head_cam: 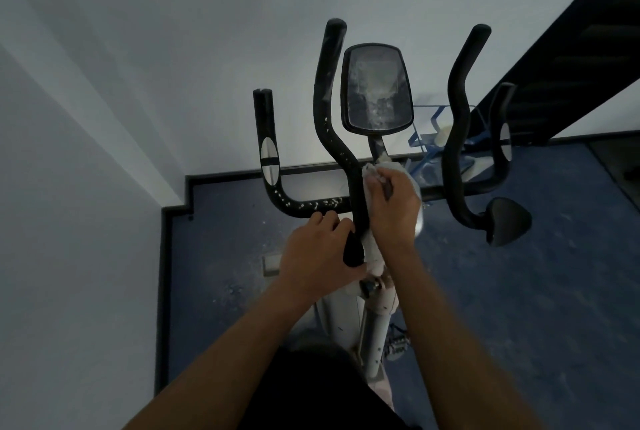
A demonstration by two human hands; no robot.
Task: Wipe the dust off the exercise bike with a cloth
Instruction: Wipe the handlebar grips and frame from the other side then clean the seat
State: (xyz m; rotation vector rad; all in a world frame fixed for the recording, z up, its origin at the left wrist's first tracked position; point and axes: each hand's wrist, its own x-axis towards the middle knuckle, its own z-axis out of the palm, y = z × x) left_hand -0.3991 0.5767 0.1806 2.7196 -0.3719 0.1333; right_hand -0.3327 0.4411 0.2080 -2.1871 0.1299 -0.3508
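Observation:
The exercise bike stands in front of me, with a dusty black console on a stem and several curved black handlebars. White dust specks dot the lower left bar. My left hand grips the base of the central left handlebar. My right hand holds a white cloth bunched against the stem just below the console; a strip of the cloth hangs down between my hands. The grey frame post runs down toward me.
The bike stands on a blue carpet close to a white wall with a black skirting board. A blue-framed glass rack stands behind the right handlebars. A dark slanted structure crosses the upper right.

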